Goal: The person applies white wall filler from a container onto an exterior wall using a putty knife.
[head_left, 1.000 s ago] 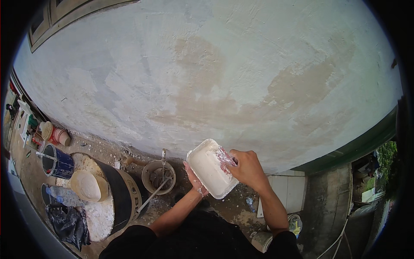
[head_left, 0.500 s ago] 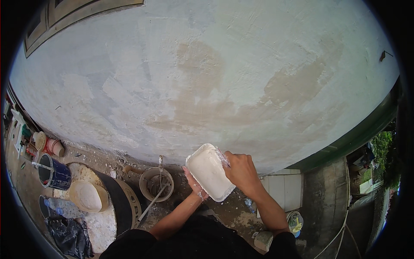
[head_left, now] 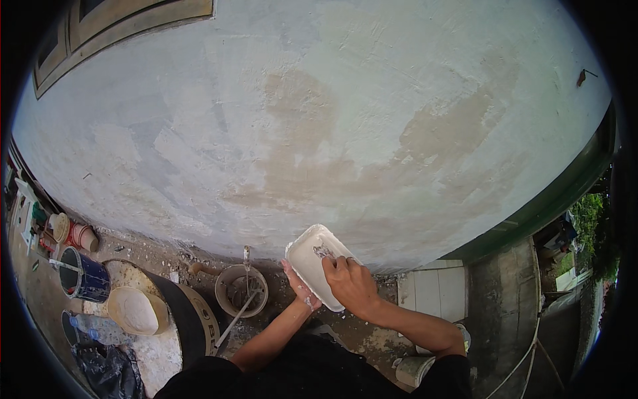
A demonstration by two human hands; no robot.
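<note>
While the right hand [head_left: 352,286] curls its fingers closed over a flat, paste-smeared scraping tool [head_left: 323,250], the back of that hand hides the exact grip, and only the blotchy whitish and pinkish-grey end shows beyond the knuckles. That end lies in the smooth white paste [head_left: 306,256] inside a shallow, white, round-cornered rectangular tray [head_left: 340,241]. The left hand [head_left: 300,287] is partly open, cupped along the tray's left edge; how far its fingers reach underneath cannot be told. The tray is in front of the torso, tilted, with its long sides slanting down to the right.

It looks light and fairly stiff, probably thin plastic, with most of its weight in the paste. Its smeared rim is likely slippery, so a broad palm beneath and along the outer side seems the surest hold; the tool is best gripped away from its coated end.

Beyond the tray rises a patchy whitish wall [head_left: 372,133]. Below to the left sits a round, greyish bucket [head_left: 222,302], and farther left a beige bowl [head_left: 158,314] rests on a black-and-tan drum [head_left: 156,356]
</note>
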